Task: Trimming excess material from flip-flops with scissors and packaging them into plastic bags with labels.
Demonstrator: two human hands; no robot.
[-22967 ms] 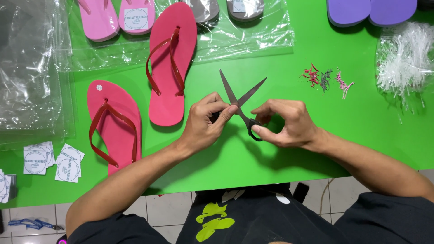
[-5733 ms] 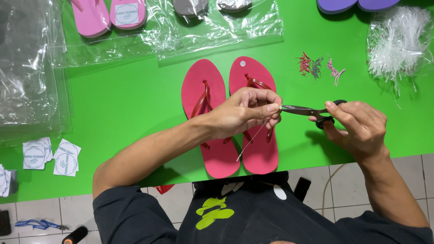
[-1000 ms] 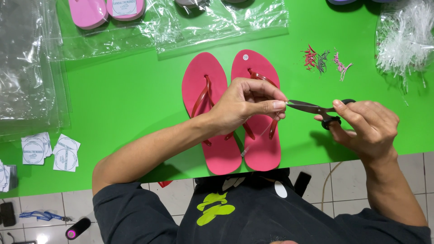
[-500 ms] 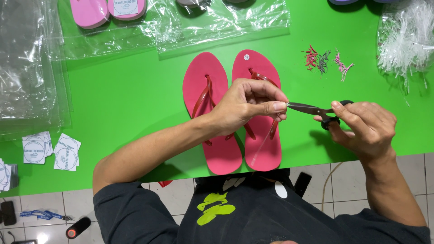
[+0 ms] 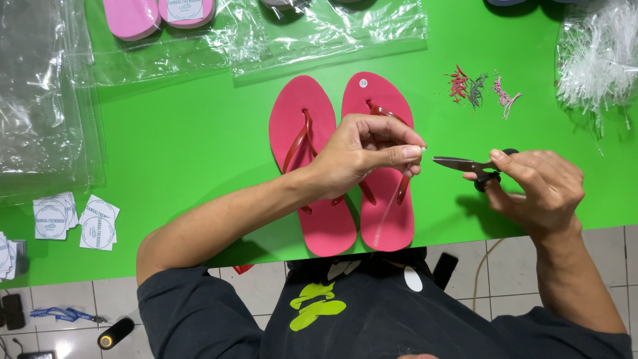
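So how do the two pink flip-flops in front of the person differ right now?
The left flip-flop lies with its strap mostly in view; the right flip-flop is partly covered by the left hand. Only the right one shows a small round sticker near the toe. Both lie sole-down, side by side, same pink.

two pink flip-flops (image 5: 382, 219) side by side; closed scissors (image 5: 465, 163) held beside them

Left hand (image 5: 362, 156) raised over pink flip-flops (image 5: 345, 166) on green table (image 5: 166, 146), fingertips pinching what looks like a thin clear strand. Right hand (image 5: 538, 189) just beside, gripping scissors (image 5: 468, 165), blades nearly closed, tips aimed at the pinch. Clear bags (image 5: 40, 100) far left, labels (image 5: 76, 216) below.
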